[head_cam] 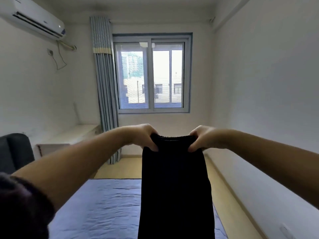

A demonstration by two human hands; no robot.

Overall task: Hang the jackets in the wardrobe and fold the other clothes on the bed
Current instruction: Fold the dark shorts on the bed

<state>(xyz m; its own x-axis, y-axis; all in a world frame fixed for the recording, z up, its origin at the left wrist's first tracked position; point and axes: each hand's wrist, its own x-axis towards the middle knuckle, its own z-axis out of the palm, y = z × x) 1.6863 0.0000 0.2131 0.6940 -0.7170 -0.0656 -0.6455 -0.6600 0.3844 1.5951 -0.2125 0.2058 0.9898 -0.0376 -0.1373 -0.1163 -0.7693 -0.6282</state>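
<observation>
A black knitted garment (174,187) hangs straight down in front of me, held up by its top edge. My left hand (146,137) grips the left end of that edge, and my right hand (201,138) grips the right end, fingers curled over the cloth. Both arms reach forward at chest height. Below the garment lies the bed (103,204) with a blue-purple sheet. The garment's lower end runs out of view at the bottom. No wardrobe or jackets are in view.
A window (151,75) fills the far wall, with a blue-grey curtain (105,87) at its left. A dark headboard (13,150) and a pale desk (69,135) stand at the left. Wooden floor (224,187) runs along the bed's right side by the white wall.
</observation>
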